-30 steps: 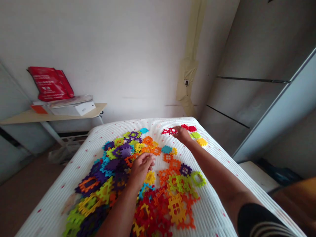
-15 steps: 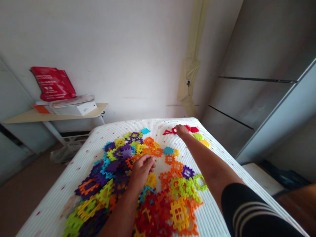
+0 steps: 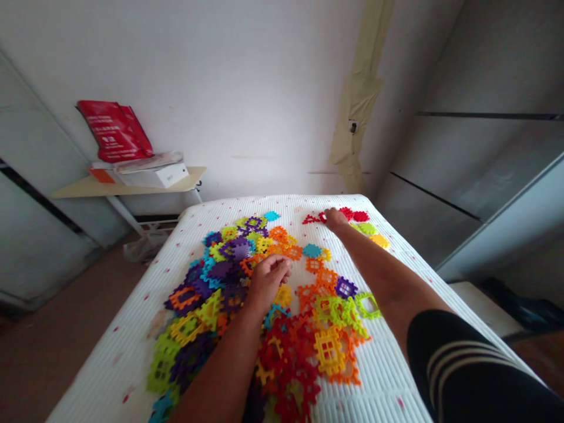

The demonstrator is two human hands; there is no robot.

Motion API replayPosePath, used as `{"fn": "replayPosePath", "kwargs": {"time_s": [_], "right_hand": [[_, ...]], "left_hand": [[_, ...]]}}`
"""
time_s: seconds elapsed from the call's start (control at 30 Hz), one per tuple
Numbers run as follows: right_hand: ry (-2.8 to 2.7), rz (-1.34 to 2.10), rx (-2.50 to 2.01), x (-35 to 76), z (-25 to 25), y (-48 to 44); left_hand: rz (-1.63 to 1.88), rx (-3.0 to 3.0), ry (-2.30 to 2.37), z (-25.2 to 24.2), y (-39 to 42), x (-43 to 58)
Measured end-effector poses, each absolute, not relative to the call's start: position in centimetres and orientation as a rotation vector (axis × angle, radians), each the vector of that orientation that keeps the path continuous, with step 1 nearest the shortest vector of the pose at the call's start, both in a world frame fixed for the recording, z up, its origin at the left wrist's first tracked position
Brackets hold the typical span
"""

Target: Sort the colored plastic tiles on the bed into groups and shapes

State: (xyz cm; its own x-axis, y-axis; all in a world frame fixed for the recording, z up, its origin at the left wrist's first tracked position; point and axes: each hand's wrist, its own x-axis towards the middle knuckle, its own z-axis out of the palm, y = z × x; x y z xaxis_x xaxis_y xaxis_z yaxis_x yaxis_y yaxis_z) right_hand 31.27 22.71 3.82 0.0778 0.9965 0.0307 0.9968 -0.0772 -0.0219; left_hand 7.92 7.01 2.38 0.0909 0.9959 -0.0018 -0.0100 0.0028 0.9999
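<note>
My right hand (image 3: 336, 218) reaches to the far right part of the white cover, its fingers on a red piece (image 3: 323, 217) in a row of red pieces. A red triangle (image 3: 311, 219) lies to its left, and a solid red piece (image 3: 361, 216) to its right. My left hand (image 3: 271, 275) hovers over the middle of a heap of coloured interlocking plastic pieces, fingers curled together; whether something small is inside cannot be seen. Near it are orange pieces (image 3: 293, 252) and a yellow piece (image 3: 283, 295).
Green (image 3: 366, 228) and yellow (image 3: 379, 241) pieces lie below the red row. A side table (image 3: 88, 187) at the left bears a white box (image 3: 165, 175) and a red bag (image 3: 115, 132). A grey cabinet (image 3: 476, 153) stands at the right.
The view has shifted, so the whole scene sits higher and further right. Both hands keep nearly the same places over the pieces.
</note>
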Motion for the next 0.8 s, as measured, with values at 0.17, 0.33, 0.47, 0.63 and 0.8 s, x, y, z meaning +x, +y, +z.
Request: {"fn": "replayPosePath", "kwargs": {"time_s": [0.17, 0.33, 0.47, 0.63, 0.8], "right_hand": [[-2.200, -0.023, -2.039, 29.6, 5.8, 19.3], [-2.482, 0.362, -1.398, 27.3, 6.6, 11.3], [-2.650, 0.522, -1.063, 25.2, 5.8, 4.3], [-2.816, 0.451, -1.195, 22.4, 5.1, 0.8], [-2.859, 0.322, -1.335, 21.0, 4.5, 0.9]], "left_hand": [[1.175, 1.203, 1.119, 2.5, 7.0, 7.9], [1.272, 1.128, 1.090, 2.3, 7.0, 7.9], [1.324, 1.079, 1.113, 2.1, 7.1, 7.8], [1.333, 1.075, 1.106, 2.0, 7.0, 7.8], [1.322, 1.095, 1.097, 1.8, 7.2, 7.8]]}}
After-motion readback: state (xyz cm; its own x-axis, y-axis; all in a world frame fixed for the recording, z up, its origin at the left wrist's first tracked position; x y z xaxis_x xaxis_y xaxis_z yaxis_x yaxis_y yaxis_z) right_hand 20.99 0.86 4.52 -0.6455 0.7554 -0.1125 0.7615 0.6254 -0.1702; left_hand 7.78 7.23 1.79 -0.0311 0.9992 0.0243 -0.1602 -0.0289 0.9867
